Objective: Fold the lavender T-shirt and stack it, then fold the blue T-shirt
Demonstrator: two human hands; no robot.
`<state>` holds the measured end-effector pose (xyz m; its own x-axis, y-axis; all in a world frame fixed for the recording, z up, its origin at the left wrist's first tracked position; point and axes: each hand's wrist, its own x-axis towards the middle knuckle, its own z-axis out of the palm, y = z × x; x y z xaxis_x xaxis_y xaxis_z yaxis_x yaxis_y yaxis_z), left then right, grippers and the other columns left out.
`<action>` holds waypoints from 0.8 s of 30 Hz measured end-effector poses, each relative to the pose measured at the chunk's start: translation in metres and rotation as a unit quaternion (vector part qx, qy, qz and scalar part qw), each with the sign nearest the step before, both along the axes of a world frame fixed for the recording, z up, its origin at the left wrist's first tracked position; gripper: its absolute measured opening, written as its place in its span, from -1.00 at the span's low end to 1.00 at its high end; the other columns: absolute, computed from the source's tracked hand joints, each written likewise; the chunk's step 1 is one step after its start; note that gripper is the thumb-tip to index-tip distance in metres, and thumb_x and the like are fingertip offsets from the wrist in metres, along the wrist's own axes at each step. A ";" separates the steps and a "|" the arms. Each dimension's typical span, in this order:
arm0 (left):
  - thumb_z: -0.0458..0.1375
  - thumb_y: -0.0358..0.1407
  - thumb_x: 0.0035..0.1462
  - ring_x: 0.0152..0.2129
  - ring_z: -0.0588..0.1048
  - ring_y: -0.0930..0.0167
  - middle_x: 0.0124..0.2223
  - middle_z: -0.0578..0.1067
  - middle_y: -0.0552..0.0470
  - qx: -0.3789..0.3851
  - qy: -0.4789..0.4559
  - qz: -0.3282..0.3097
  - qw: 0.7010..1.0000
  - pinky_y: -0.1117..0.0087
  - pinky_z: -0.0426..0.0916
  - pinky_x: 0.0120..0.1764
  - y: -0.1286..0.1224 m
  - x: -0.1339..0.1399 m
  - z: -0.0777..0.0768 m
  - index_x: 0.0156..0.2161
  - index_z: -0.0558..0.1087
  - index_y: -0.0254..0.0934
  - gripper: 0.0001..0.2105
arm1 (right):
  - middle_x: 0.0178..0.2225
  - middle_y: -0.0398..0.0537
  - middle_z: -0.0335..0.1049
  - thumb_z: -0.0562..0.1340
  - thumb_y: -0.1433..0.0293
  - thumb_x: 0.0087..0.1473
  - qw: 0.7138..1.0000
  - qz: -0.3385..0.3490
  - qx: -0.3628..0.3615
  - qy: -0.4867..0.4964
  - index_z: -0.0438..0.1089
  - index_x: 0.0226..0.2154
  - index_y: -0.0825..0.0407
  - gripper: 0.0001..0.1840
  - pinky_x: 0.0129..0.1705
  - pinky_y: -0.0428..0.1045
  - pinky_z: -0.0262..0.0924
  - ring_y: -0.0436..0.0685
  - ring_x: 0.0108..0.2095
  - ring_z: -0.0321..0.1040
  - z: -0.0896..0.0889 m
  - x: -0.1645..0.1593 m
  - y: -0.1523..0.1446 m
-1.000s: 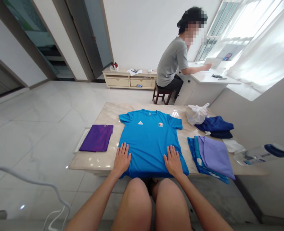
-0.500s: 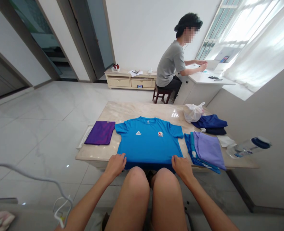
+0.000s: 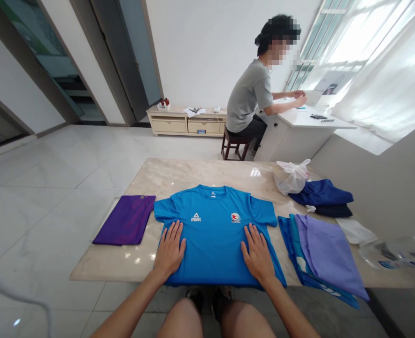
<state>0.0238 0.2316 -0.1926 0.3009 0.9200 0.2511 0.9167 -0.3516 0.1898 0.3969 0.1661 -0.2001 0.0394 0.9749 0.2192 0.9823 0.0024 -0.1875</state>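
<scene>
A blue short-sleeved T-shirt lies spread face up on the marble-look table, its collar away from me and its hem at the near edge. My left hand rests flat on the shirt's left side below the sleeve, fingers stretched out. On the opposite side, below the round badge, my right hand lies flat with its fingers spread a little. Left of the shirt is a folded purple garment. To the right sits a pile of folded clothes with a lavender garment on top.
Behind that pile are a white plastic bag, dark blue folded clothes, a white paper and a clear bottle. Beyond the table, a person in a grey shirt sits on a stool at a white desk.
Both hands have let go of the shirt's hem and moved forward onto its body, fingers now stretched flat. The view has tilted and moved closer over the table.
</scene>
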 end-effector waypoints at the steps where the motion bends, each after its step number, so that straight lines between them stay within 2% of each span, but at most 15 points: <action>1: -0.10 -0.13 0.54 0.51 0.20 0.15 0.56 0.23 -0.13 0.002 0.002 0.000 1.000 -0.09 0.08 0.50 -0.001 0.000 -0.001 0.58 0.11 -0.23 -0.39 | 0.60 0.06 -0.08 -0.09 0.16 0.53 1.000 -0.002 -0.001 0.000 0.11 0.55 0.07 -0.30 0.57 0.28 -0.17 0.30 0.59 -0.12 0.000 0.000 0.000; 14: -0.12 -0.18 0.53 0.50 0.21 0.14 0.56 0.22 -0.17 -0.048 -0.003 0.002 0.999 -0.09 0.06 0.51 -0.004 0.004 0.019 0.54 0.20 -0.36 -0.41 | 0.59 0.13 -0.09 -0.10 0.20 0.53 0.999 -0.009 -0.035 0.000 0.13 0.54 0.15 -0.30 0.57 0.29 -0.17 0.29 0.60 -0.18 0.019 -0.007 -0.001; 24: -0.09 -0.21 0.53 0.48 0.25 0.15 0.54 0.27 -0.11 -0.022 -0.017 0.003 1.000 -0.08 0.14 0.48 -0.003 0.002 0.012 0.55 0.20 -0.25 -0.43 | 0.59 0.10 -0.08 -0.08 0.17 0.53 1.000 -0.006 -0.016 0.022 0.15 0.54 0.14 -0.30 0.58 0.28 -0.20 0.29 0.60 -0.17 0.009 -0.003 0.000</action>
